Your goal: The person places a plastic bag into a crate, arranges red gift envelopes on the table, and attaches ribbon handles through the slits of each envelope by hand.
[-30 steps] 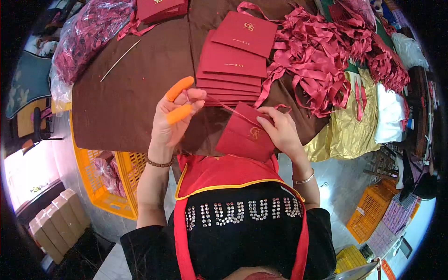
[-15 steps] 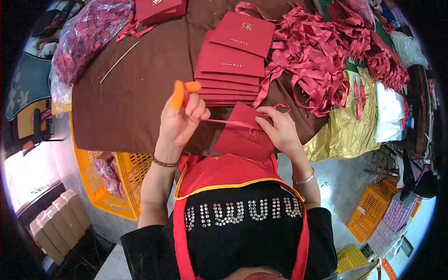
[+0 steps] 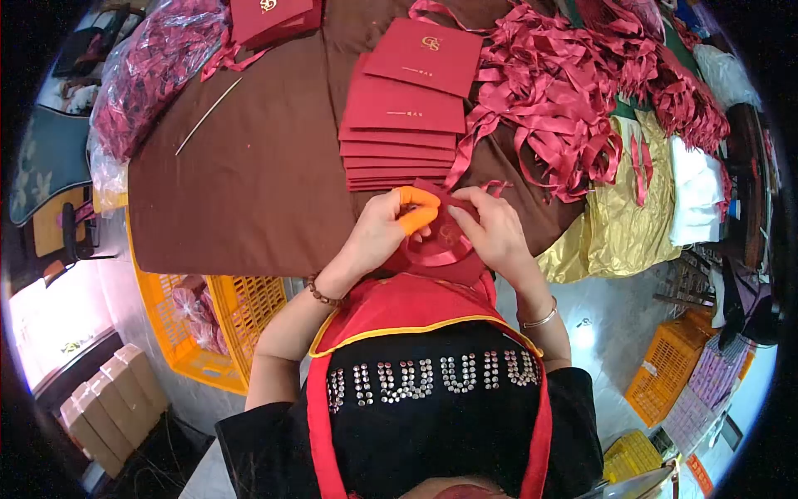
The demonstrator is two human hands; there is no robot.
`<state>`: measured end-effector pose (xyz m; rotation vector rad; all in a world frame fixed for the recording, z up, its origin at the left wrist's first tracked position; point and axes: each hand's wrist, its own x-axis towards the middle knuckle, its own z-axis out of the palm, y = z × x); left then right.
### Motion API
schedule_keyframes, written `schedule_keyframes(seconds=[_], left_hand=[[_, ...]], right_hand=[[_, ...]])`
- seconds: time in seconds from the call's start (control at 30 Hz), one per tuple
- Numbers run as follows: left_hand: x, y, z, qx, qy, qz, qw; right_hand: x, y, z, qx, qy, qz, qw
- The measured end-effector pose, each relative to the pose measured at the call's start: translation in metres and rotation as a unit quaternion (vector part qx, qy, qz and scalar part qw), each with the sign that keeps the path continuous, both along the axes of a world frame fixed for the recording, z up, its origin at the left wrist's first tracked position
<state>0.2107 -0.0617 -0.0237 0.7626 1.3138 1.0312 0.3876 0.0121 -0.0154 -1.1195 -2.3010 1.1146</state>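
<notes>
A flat red paper bag (image 3: 449, 256) with a gold logo lies at the table's front edge against the apron. A red ribbon (image 3: 431, 257) loops across its face. At the bag's top edge, my left hand (image 3: 386, 226) pinches the ribbon; orange finger covers wrap its thumb and forefinger. Close beside it, my right hand (image 3: 495, 229) is closed on the bag's upper right edge, its thumb over the face. The fingertips of both hands nearly meet, and the exact spot where the ribbon passes is hidden. Just beyond lies an overlapping stack of similar red bags (image 3: 403, 112).
A heap of red ribbons (image 3: 549, 100) covers the table's right side. A thin metal rod (image 3: 208, 116) rests on the brown cloth (image 3: 224, 200). More red bags (image 3: 270, 21) and a plastic-wrapped bundle (image 3: 158, 79) are far left. A yellow crate (image 3: 241, 316) stands below the table.
My left hand has come right and down from its raised position, back to the bag's top edge. The ribbon, earlier pulled taut leftwards, now hangs in a loose loop.
</notes>
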Motion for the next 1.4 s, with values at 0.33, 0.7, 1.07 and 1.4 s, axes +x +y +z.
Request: schedule_keyframes(seconds=[0.33,0.7,1.07,1.4], left_hand=[[-0.001,-0.006,-0.004,0.168,0.345,-0.023,0.923],[0.007,-0.009,-0.008,0.226,0.455,0.027,0.861],[0.009,-0.006,-0.001,0.242,0.476,0.0,0.845],[0.021,-0.006,-0.001,0.293,0.576,-0.024,0.763]], right_hand=[[-0.003,-0.005,-0.003,0.008,-0.01,-0.026,1.0],[-0.006,-0.007,0.005,0.016,-0.024,-0.031,0.999],[-0.006,-0.01,0.002,-0.022,-0.029,-0.042,0.998],[-0.002,-0.015,0.005,-0.016,-0.009,-0.035,0.999]])
